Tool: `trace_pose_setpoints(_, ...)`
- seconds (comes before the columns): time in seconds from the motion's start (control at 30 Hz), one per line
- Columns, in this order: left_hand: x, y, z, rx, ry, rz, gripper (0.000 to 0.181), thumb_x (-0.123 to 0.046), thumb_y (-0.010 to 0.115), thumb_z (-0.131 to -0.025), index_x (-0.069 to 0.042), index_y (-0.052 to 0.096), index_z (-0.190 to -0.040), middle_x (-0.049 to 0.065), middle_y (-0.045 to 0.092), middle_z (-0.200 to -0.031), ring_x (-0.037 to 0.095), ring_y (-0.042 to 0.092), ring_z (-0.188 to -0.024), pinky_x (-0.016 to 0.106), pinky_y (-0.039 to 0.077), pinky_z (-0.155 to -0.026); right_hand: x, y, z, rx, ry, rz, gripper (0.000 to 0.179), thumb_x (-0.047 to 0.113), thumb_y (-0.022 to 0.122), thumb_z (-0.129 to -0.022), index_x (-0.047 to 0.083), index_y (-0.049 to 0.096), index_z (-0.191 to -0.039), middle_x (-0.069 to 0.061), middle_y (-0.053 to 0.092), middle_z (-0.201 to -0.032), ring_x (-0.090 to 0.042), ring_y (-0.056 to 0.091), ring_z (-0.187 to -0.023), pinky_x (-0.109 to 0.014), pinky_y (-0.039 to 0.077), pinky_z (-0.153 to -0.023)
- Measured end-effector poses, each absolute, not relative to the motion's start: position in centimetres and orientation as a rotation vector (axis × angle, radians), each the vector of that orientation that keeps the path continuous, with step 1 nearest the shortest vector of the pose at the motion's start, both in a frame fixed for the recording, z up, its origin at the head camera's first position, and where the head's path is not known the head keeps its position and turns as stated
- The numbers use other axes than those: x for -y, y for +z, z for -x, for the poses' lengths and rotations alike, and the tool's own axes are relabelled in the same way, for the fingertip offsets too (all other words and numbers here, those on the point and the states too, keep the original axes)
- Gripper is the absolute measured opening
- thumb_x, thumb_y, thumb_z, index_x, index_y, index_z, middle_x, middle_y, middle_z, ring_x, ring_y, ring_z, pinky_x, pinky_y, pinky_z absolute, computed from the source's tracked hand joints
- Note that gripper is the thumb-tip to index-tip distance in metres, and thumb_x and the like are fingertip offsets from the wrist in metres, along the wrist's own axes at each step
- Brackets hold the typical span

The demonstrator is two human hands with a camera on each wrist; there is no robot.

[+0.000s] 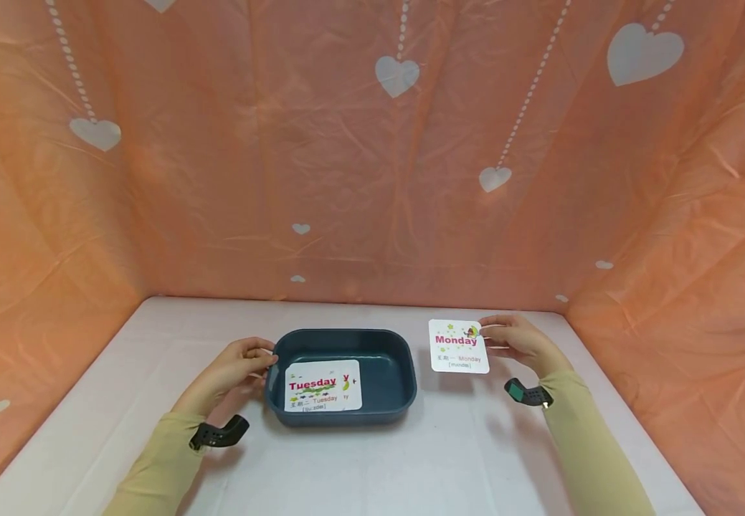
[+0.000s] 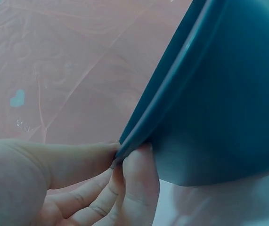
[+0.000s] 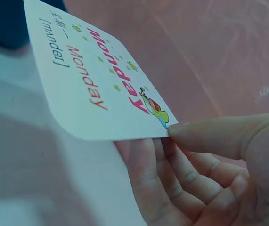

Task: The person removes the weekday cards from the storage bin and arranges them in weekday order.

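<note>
A dark blue-grey rectangular tray (image 1: 385, 412) sits on the table, and my left hand (image 1: 241, 369) pinches the rim at its left end. In the left wrist view the thumb and a finger grip the tray's wall (image 2: 209, 117) from both sides. Inside lies a white "Tuesday" flashcard (image 1: 322, 387), overlapping another card whose right edge shows. My right hand (image 1: 520, 342) holds a white "Monday" flashcard (image 1: 459, 347) by its right corner, to the right of the tray. In the right wrist view the thumb lies on the printed face of the Monday card (image 3: 92, 80), with fingers beneath.
A white cloth covers the table (image 1: 372, 473). Orange sheeting with white hearts (image 1: 346, 201) hangs at the back and both sides. Each wrist wears a black band, the left one (image 1: 219, 433) and the right one (image 1: 528, 393).
</note>
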State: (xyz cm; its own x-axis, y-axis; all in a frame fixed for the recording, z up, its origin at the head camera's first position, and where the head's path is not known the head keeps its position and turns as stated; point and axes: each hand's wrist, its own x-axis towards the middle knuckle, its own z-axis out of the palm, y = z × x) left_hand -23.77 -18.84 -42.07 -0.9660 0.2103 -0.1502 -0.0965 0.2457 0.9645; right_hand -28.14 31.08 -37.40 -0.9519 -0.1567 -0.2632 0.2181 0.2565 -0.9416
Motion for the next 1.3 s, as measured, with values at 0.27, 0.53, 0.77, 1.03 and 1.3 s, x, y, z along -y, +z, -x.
trace_pose_setpoints(0.27, 18.8, -42.0, 23.9, -2.28, 1.756, -0.054, 0.041, -0.016, 0.062, -0.094, 0.006, 0.046, -0.126, 0.01, 0.06, -0.091, 0.018, 0.058, -0.074, 0.03, 0.051, -0.063, -32.1, -38.9, 27.9, -2.234, -1.747, -0.076, 0.036, 0.007, 0.057, -0.094, -0.01, 0.047, -0.124, -0.006, 0.066, -0.097, -0.02, 0.065, -0.087, -0.034, 0.051, -0.082)
trace_pose_setpoints(0.53, 18.7, -42.0, 23.9, -2.286, 1.753, -0.065, 0.04, -0.013, 0.06, -0.095, 0.007, 0.045, -0.126, 0.01, 0.061, -0.089, 0.019, 0.058, -0.074, 0.031, 0.051, -0.063, -31.7, -40.9, 28.2, -2.264, -1.735, -0.047, 0.038, 0.008, 0.056, -0.095, -0.012, 0.046, -0.125, -0.012, 0.066, -0.101, -0.021, 0.065, -0.086, -0.037, 0.052, -0.081)
trace_pose_setpoints(0.77, 18.7, -42.1, 23.8, -2.278, 1.769, -0.061, 0.04, -0.013, 0.06, -0.095, 0.007, 0.045, -0.127, 0.013, 0.061, -0.091, 0.018, 0.058, -0.073, 0.03, 0.051, -0.062, -31.0, -41.8, 28.5, -2.243, -1.764, -0.106, 0.038, 0.006, 0.057, -0.094, -0.013, 0.046, -0.125, -0.018, 0.062, -0.107, -0.024, 0.064, -0.089, -0.037, 0.052, -0.081)
trace_pose_setpoints(1.03, 18.7, -42.1, 23.8, -2.28, 1.778, -0.059, 0.039, -0.012, 0.061, -0.094, 0.007, 0.046, -0.125, 0.016, 0.061, -0.092, 0.018, 0.058, -0.073, 0.031, 0.052, -0.064, -30.1, -42.6, 29.2, -2.355, -1.675, -0.139, 0.031, 0.003, 0.054, -0.094, -0.014, 0.052, -0.12, -0.017, 0.064, -0.1, -0.02, 0.063, -0.08, -0.032, 0.053, -0.073)
trace_pose_setpoints(1.3, 18.8, -41.9, 23.7, -2.277, 1.78, -0.057, 0.038, -0.011, 0.06, -0.094, 0.007, 0.046, -0.125, 0.016, 0.06, -0.092, 0.018, 0.058, -0.072, 0.029, 0.051, -0.063, -28.6, -43.2, 30.1, -2.419, -1.617, -0.204, 0.028, -0.002, 0.056, -0.091, -0.015, 0.054, -0.115, -0.016, 0.064, -0.092, -0.016, 0.061, -0.073, -0.029, 0.054, -0.067)
